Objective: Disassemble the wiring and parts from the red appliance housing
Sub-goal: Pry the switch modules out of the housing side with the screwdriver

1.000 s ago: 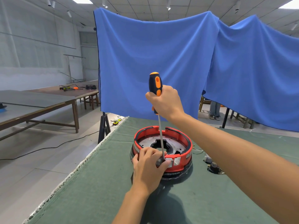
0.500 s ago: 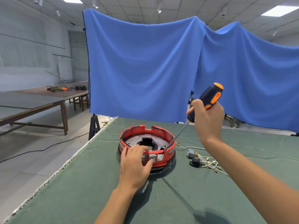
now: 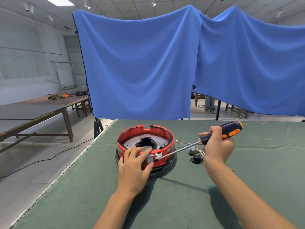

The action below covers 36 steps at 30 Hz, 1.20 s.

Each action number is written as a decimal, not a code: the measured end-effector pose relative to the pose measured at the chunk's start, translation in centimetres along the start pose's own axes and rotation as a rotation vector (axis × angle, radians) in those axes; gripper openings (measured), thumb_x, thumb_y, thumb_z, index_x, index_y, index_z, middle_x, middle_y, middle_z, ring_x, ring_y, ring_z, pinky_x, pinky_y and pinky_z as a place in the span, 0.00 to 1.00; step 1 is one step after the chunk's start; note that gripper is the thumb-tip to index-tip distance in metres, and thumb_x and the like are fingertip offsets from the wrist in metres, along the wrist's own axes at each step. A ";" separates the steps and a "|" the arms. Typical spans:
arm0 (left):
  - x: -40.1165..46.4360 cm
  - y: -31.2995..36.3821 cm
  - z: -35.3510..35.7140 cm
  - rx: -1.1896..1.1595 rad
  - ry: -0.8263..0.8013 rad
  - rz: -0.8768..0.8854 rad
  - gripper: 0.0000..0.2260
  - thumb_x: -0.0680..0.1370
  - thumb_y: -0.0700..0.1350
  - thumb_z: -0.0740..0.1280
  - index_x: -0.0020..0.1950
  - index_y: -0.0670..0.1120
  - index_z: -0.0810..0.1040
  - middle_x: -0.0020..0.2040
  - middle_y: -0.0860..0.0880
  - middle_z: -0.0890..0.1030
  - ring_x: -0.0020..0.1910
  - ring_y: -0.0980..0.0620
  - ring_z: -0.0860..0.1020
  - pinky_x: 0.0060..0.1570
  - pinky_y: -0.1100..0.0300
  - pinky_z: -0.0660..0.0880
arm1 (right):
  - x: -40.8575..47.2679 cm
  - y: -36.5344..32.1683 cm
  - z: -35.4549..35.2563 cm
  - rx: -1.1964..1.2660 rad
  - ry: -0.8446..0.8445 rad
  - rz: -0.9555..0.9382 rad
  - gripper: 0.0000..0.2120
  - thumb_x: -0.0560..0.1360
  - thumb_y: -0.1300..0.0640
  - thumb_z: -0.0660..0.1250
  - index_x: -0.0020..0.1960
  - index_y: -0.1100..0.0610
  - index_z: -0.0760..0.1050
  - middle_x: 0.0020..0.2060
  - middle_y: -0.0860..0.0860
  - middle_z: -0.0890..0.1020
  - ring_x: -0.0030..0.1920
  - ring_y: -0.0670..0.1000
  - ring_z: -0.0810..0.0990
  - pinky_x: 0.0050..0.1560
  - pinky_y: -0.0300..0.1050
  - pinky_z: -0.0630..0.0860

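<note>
The round red appliance housing (image 3: 165, 133) sits on the green table cover (image 3: 181, 204), its metal floor with a dark cut-out showing inside. My left hand (image 3: 134, 166) grips the housing's near rim, fingers over the top and thumb beside a small grey part (image 3: 151, 159) on the outer wall. My right hand (image 3: 217, 146) holds a dark blue and orange screwdriver (image 3: 229, 128) almost level. Its shaft runs left and its tip touches the housing's front wall next to the grey part.
Removed parts and loose wires (image 3: 195, 154) lie just right of the housing, under the screwdriver. The table's left edge (image 3: 66, 169) drops to the floor. Blue cloths (image 3: 140, 66) hang behind the table. Wooden tables (image 3: 41, 111) stand far left.
The screwdriver went from upright over the rim to nearly level, as my right hand swung down and to the right. My left hand stayed on the near rim.
</note>
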State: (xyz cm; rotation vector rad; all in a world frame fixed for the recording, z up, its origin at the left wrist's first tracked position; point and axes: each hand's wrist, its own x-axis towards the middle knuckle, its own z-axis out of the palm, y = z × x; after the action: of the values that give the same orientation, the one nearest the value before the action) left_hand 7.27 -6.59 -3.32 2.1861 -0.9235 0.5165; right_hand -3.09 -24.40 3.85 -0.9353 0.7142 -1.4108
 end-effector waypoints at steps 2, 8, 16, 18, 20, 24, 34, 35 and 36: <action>0.0 0.0 0.1 0.002 0.006 0.000 0.19 0.74 0.52 0.69 0.65 0.58 0.74 0.62 0.55 0.72 0.67 0.55 0.63 0.66 0.47 0.63 | 0.4 0.2 -0.2 0.022 0.034 0.039 0.12 0.70 0.56 0.64 0.27 0.54 0.70 0.21 0.50 0.79 0.24 0.52 0.68 0.27 0.42 0.64; 0.0 0.1 0.6 -0.025 0.051 -0.014 0.20 0.71 0.50 0.73 0.63 0.56 0.78 0.58 0.52 0.75 0.64 0.51 0.67 0.61 0.43 0.67 | 0.8 1.8 -1.0 0.039 0.118 0.146 0.09 0.69 0.54 0.64 0.33 0.56 0.68 0.22 0.52 0.80 0.21 0.51 0.66 0.20 0.35 0.61; 0.1 0.4 0.8 -0.053 0.058 -0.033 0.20 0.71 0.48 0.74 0.62 0.55 0.78 0.57 0.52 0.75 0.62 0.52 0.67 0.59 0.44 0.68 | 0.6 2.6 -1.0 0.065 0.182 0.218 0.07 0.70 0.54 0.63 0.35 0.56 0.68 0.20 0.51 0.79 0.18 0.49 0.69 0.18 0.33 0.61; 0.1 0.3 0.9 -0.055 0.062 -0.036 0.20 0.70 0.48 0.74 0.62 0.56 0.78 0.57 0.52 0.76 0.62 0.52 0.67 0.59 0.44 0.68 | 0.8 2.6 -0.5 0.057 0.184 0.226 0.08 0.70 0.54 0.63 0.35 0.56 0.68 0.20 0.51 0.78 0.19 0.49 0.70 0.19 0.35 0.62; 0.1 0.3 0.8 -0.059 0.066 -0.040 0.20 0.70 0.48 0.74 0.61 0.55 0.79 0.57 0.52 0.76 0.62 0.52 0.67 0.59 0.44 0.68 | 1.1 2.6 0.1 0.053 0.168 0.228 0.08 0.70 0.54 0.62 0.35 0.57 0.69 0.20 0.51 0.78 0.19 0.50 0.70 0.20 0.35 0.62; 0.2 0.2 0.9 -0.052 0.065 -0.040 0.19 0.70 0.48 0.74 0.61 0.56 0.79 0.57 0.52 0.76 0.62 0.51 0.67 0.58 0.45 0.68 | 1.9 3.1 0.9 0.002 0.152 0.235 0.07 0.71 0.53 0.62 0.39 0.57 0.71 0.19 0.50 0.78 0.21 0.48 0.73 0.26 0.39 0.67; 0.3 -0.1 0.7 -0.049 0.041 -0.033 0.20 0.71 0.50 0.74 0.62 0.58 0.78 0.58 0.54 0.75 0.62 0.54 0.65 0.58 0.45 0.68 | 4.1 2.6 4.4 -0.193 0.029 0.296 0.11 0.71 0.52 0.62 0.40 0.60 0.73 0.19 0.49 0.78 0.23 0.49 0.72 0.26 0.42 0.66; 0.3 -0.1 0.6 -0.049 0.034 -0.029 0.20 0.71 0.50 0.74 0.62 0.58 0.77 0.58 0.54 0.75 0.62 0.54 0.65 0.58 0.46 0.68 | 4.2 2.5 4.6 -0.203 0.016 0.299 0.11 0.71 0.52 0.62 0.41 0.60 0.73 0.21 0.50 0.78 0.24 0.49 0.73 0.26 0.42 0.66; 0.3 -0.1 0.5 -0.046 0.027 -0.026 0.21 0.71 0.50 0.74 0.63 0.58 0.77 0.58 0.55 0.74 0.62 0.54 0.65 0.58 0.47 0.67 | 4.3 2.5 4.8 -0.210 0.005 0.302 0.10 0.71 0.52 0.63 0.41 0.60 0.73 0.22 0.51 0.79 0.24 0.49 0.73 0.26 0.42 0.66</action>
State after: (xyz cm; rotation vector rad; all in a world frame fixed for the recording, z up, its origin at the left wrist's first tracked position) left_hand 7.56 -7.05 -3.57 2.1422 -0.8825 0.5067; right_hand 2.56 -28.29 4.51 -0.9410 0.9777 -1.0869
